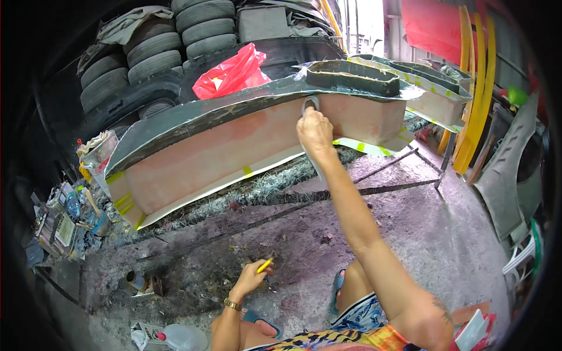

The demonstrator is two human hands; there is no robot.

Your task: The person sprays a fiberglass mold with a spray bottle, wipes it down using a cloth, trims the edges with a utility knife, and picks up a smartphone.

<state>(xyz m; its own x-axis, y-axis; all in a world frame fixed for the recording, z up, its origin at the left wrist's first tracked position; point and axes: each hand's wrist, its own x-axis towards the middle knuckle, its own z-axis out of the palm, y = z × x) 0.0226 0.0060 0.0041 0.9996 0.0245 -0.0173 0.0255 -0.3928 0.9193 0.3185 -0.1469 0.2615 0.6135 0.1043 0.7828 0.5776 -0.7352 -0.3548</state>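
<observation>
A long pinkish moulded part with a dark upper flange and a white lower edge lies across the bench, strips of yellow-green tape on it. My right hand reaches out and presses a greyish-white cloth against the part, just under the flange. Some of that cloth hangs below my wrist. Lower down, near my knees, my left hand is closed round a slim yellow stick-like tool; its exact kind is not clear. A gold watch circles my left wrist.
A red plastic bag rests behind the flange. Stacked tyres stand at the back. Cans, brushes and bottles crowd the left side. On the floor are a metal can and a clear jug. Yellow strips lean at right.
</observation>
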